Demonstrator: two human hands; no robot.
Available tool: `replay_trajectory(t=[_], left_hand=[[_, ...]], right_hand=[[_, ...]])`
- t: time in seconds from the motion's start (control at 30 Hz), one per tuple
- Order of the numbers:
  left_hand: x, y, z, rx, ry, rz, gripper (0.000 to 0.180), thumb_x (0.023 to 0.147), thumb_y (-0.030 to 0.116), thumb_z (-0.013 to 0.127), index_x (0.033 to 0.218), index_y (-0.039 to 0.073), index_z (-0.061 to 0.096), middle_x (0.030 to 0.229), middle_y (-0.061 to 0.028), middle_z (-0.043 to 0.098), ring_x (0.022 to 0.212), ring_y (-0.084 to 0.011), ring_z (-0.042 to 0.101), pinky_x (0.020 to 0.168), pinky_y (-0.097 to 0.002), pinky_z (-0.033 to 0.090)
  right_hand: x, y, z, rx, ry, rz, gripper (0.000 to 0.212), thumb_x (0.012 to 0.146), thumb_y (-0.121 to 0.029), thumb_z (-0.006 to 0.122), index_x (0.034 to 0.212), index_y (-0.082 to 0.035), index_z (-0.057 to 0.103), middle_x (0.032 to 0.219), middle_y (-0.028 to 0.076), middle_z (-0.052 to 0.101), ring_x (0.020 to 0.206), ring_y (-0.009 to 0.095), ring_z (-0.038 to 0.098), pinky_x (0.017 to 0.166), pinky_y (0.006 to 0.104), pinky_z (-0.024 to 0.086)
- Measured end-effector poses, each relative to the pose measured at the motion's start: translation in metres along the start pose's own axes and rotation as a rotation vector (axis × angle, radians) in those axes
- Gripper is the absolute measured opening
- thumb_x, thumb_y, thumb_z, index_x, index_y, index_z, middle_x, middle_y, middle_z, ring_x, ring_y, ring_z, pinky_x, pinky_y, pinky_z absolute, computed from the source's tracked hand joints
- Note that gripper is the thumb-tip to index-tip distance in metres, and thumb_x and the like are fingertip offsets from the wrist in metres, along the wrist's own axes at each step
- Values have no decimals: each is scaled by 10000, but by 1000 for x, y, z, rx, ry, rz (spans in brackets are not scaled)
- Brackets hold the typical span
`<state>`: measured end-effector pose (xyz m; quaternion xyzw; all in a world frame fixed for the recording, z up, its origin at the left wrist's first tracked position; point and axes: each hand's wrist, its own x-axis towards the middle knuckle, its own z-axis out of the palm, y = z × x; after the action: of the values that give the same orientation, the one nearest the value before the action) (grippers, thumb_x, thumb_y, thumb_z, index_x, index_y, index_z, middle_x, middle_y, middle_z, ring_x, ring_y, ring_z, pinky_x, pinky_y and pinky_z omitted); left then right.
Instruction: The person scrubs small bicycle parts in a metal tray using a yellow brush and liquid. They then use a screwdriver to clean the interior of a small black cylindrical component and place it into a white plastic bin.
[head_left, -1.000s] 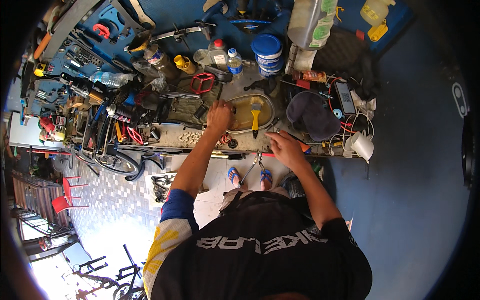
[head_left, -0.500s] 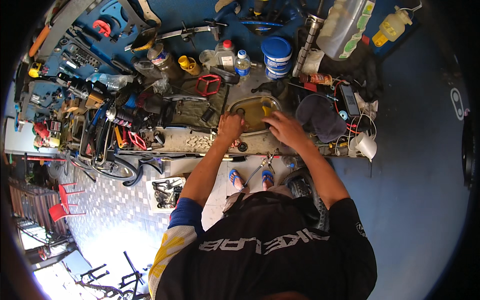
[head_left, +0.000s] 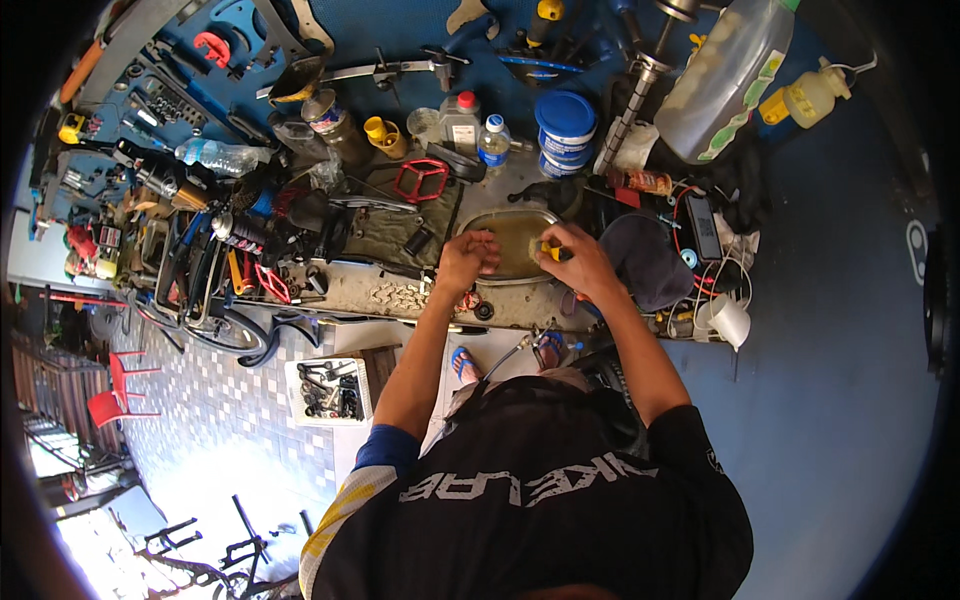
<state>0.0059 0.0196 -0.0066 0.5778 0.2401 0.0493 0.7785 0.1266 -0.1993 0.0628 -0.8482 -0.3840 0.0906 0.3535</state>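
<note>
An oval metal tray (head_left: pixel 513 281) with murky brownish liquid sits at the bench's front edge. My right hand (head_left: pixel 585 265) grips a yellow-handled brush (head_left: pixel 551 250) over the tray's right side; its pale bristle end points left. Over the tray's left rim, my left hand (head_left: pixel 464 262) has its fingers curled inward. Whatever is between those fingers is too small and too covered to make out. A bike chain (head_left: pixel 398 296) lies on the bench left of the tray, and a small dark round part (head_left: pixel 484 311) rests just in front of it.
Behind the tray stand a blue-lidded tub (head_left: pixel 565 120), a clear bottle (head_left: pixel 494 142) and a grey bottle (head_left: pixel 461 125). A red pedal (head_left: pixel 421 181) lies on a cloth. A dark cap (head_left: pixel 648 262) and a white cup (head_left: pixel 730 320) are at the right. Bike parts crowd the left.
My right hand has drawn the brush toward me, clear of the liquid. The dark ring seen at my left fingers earlier no longer shows, and that hand has turned slightly. The view has shifted a little.
</note>
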Motion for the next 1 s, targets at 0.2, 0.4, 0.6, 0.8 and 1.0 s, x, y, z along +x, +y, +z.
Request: replay_trajectory(t=[0.2,0.4,0.6,0.8,1.0], left_hand=[[-7,-5,15,-25,130,46,272,994,27,527,1241,-60,602,1053,-136,719,860,-185,719,711,-313,611],[-7,-11,29,146,319,147,312,996,13,539,1294,-79,532,1026,-175,707,855,-229,729,693,-337,634],[-12,3,26,21,265,44,254,977,-23,537,1218,-103,543,957,-175,694,797,-240,736,671,-332,647],[-12,15,26,107,216,18,193,964,-16,521,1113,-112,597,899,-181,701,768,-245,740,657,-337,646],[-11,22,21,133,127,-47,181,954,-27,492,1046,-111,623,861,-175,700,743,-248,741,638,-335,642]], right_hand=[[22,26,-1,-159,-221,-8,324,878,-360,738,1098,-122,726,1048,135,713,864,342,698,753,449,566],[18,11,33,784,-192,159,241,1006,-234,654,1144,-44,708,929,57,728,793,119,669,692,270,538],[23,7,25,630,-118,59,202,950,-141,730,1128,-46,744,1007,71,763,902,119,695,783,267,539],[24,-3,13,410,-181,-135,251,906,-191,770,1126,-69,757,1059,114,763,961,208,729,849,319,549],[26,3,6,350,-197,-252,247,893,-198,775,1107,-77,769,1058,126,764,965,249,739,852,331,557]])
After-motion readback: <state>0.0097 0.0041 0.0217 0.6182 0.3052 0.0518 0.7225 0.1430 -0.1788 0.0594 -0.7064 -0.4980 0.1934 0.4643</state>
